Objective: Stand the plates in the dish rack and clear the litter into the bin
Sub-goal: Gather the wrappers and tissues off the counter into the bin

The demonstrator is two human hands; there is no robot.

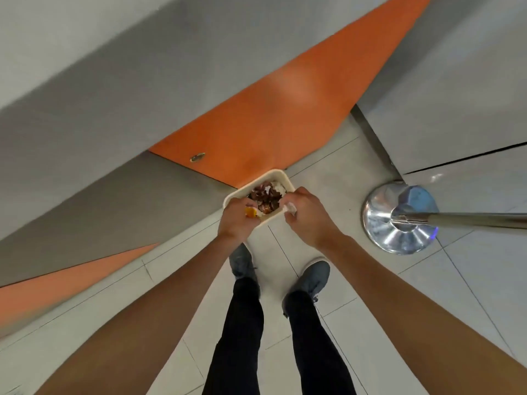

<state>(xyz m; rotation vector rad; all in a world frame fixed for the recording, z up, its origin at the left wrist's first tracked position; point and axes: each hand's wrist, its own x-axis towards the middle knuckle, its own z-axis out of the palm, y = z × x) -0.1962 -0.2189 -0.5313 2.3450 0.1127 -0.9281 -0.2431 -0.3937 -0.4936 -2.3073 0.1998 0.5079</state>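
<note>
A cream rectangular food container [272,218] of brown scraps hangs over the tiled floor [379,295]. The left hand [236,220] has its fingers curled round the container's 7 o'clock corner, along with an orange scrap [251,212]. The right hand [306,216] pinches a crumpled white tissue [291,208] at 4 o'clock. A chrome post base [382,223] stands at 3 o'clock.

The person is standing with both bare forearms reaching forward and down, wrists drawing close together in front of the body. The left hand [238,220] is gripping the near left corner of a shallow container [273,175], fingers curled over its rim beside an orange scrap [251,212], while the right hand [306,216] is pinching a white scrap [291,208] in curled fingers at the container's near right edge. Below the hands, the legs in black trousers [245,323] are standing slightly apart, feet in grey shoes [315,276] pointing forward.
</note>
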